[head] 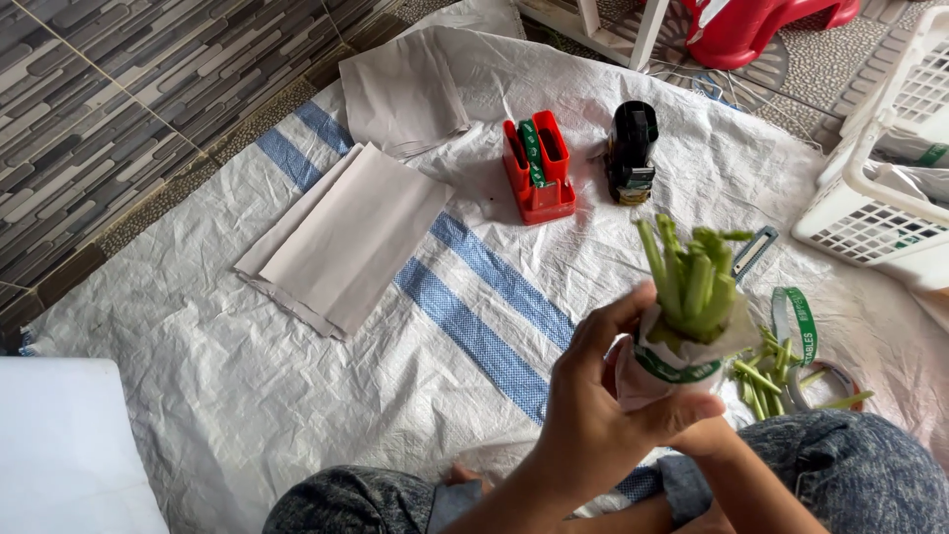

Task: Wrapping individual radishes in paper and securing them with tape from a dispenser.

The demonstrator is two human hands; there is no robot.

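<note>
Over my lap, above the white woven sheet (247, 396) with its blue stripes, my left hand (593, 405) is wrapped around a bundle of green stems (692, 282). My fingers curl behind it and my thumb presses across the front, so the hand is closed firmly on the bundle, which stands upright with the cut ends of the stems pointing up. A sleeve of pale paper (652, 371) is wound around the lower part of the stems, and a band of green tape (677, 372) circles that paper just above my thumb. My right hand (707, 435) sits beneath the bundle, mostly hidden by my left hand and wrist, so I cannot tell how its fingers are set. Just to the right of the bundle, on the sheet, lie loose green stem trimmings (759, 381) and a roll of green tape (799, 331), near my knee in blue denim. A little farther off, past the stem tips, a small metal cutter (753, 252) lies on the sheet. Beyond that stand a black tape dispenser (631, 150) and, to its left, a red tape dispenser (537, 168), close together. Farther left, two stacks of grey paper sheets (346, 237) are spread on the sheet, well apart from my hands. At the right edge sits a white plastic basket (875, 213), and at the top a red plastic stool (751, 25).
</note>
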